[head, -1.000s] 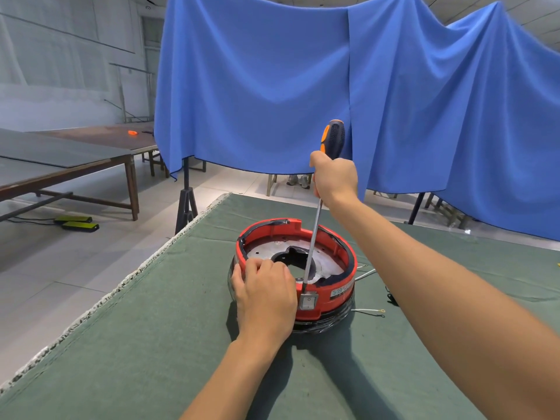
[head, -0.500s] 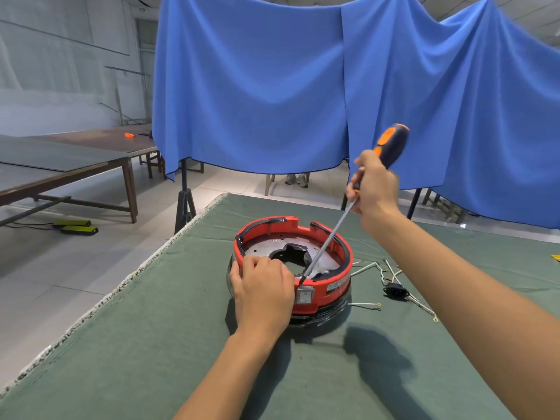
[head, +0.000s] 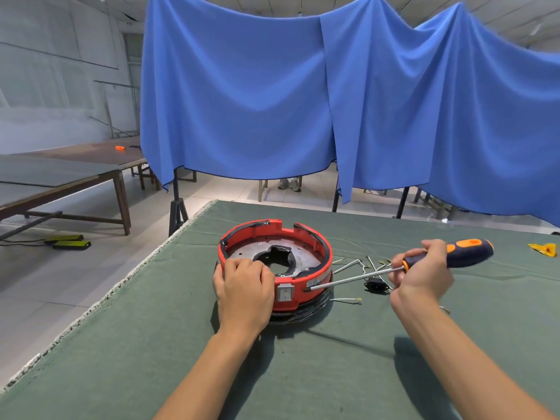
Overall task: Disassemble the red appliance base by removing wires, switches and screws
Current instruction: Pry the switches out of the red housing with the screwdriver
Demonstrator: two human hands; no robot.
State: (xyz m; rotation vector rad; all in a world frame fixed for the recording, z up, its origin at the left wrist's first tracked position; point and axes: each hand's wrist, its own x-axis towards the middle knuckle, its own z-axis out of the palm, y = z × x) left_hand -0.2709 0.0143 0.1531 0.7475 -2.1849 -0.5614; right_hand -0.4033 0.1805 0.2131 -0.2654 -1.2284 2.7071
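The round red appliance base [head: 306, 237] sits upside down on the green table, a metal plate with a jagged hole inside it. My left hand [head: 244, 284] grips its near left rim. A white rocker switch [head: 285, 293] shows in the front wall just right of that hand. My right hand [head: 419, 272] holds an orange-and-black screwdriver [head: 460, 251] almost level, its tip touching the red wall right of the switch. Loose white wires [head: 348, 265] and a black socket part [head: 375, 285] lie right of the base.
The green cloth table [head: 151, 344] ends at a frayed left edge. A yellow scrap [head: 544, 249] lies at far right. Blue drapes [head: 272, 101] hang behind on stands. Wooden tables [head: 60, 174] stand at left, across the floor.
My right hand swung the screwdriver from upright inside the base down and out to the right; its tip now meets the outer wall. My left hand stayed on the rim.
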